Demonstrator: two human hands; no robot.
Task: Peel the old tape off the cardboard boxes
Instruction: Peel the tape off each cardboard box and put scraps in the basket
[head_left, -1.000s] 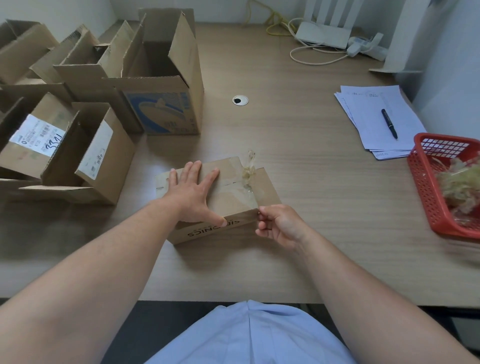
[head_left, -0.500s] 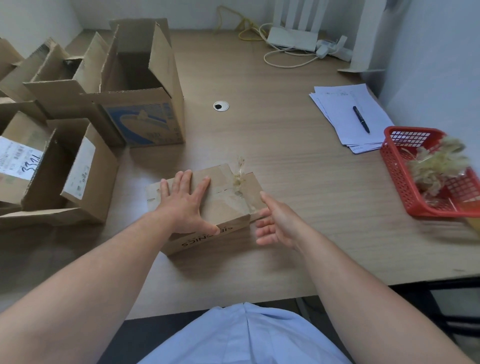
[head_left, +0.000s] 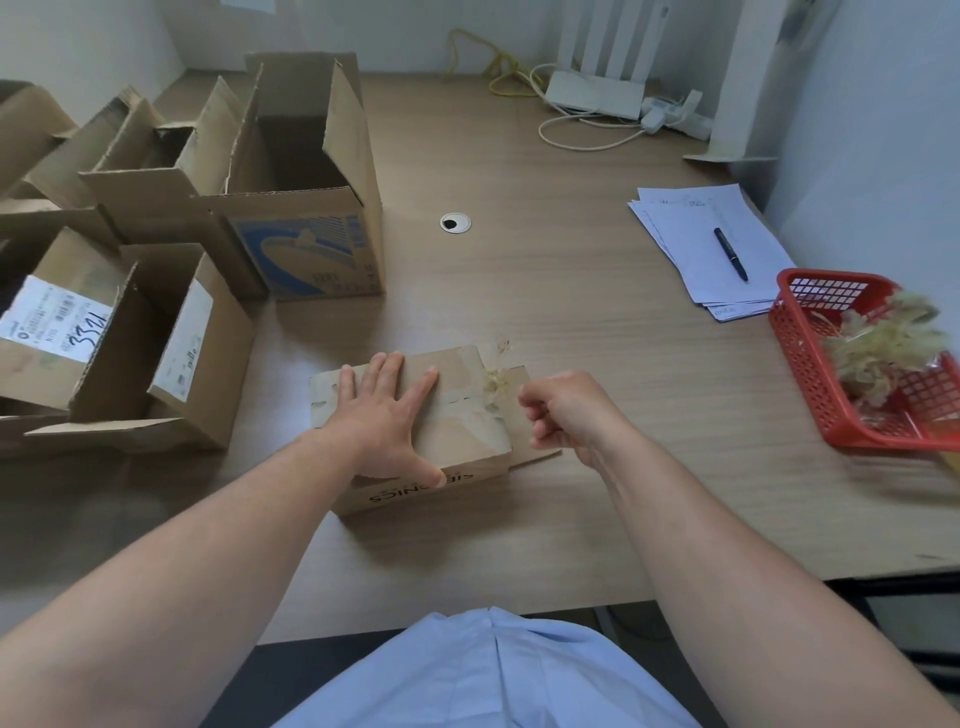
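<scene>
A small flat cardboard box (head_left: 467, 441) lies on the wooden table in front of me, with dark print on its near side. My left hand (head_left: 382, 421) presses flat on its top with fingers spread. A crumpled tuft of old yellowish tape (head_left: 496, 382) stands up near the box's right end, with a clear strip running along the top. My right hand (head_left: 571, 415) is at that end with fingers curled, and its fingertips meet at the tuft.
A red plastic basket (head_left: 795, 332) at the right edge holds a heap of peeled tape (head_left: 883, 348). Papers (head_left: 691, 228) with a pen (head_left: 730, 254) lie behind it. Several open cardboard boxes (head_left: 306, 249) crowd the left side. A white router (head_left: 592, 96) and cables sit at the back.
My right hand left the box's near right corner, opened, then rose and curled at the tape tuft. My left hand stayed pressed on the box. The view shifted.
</scene>
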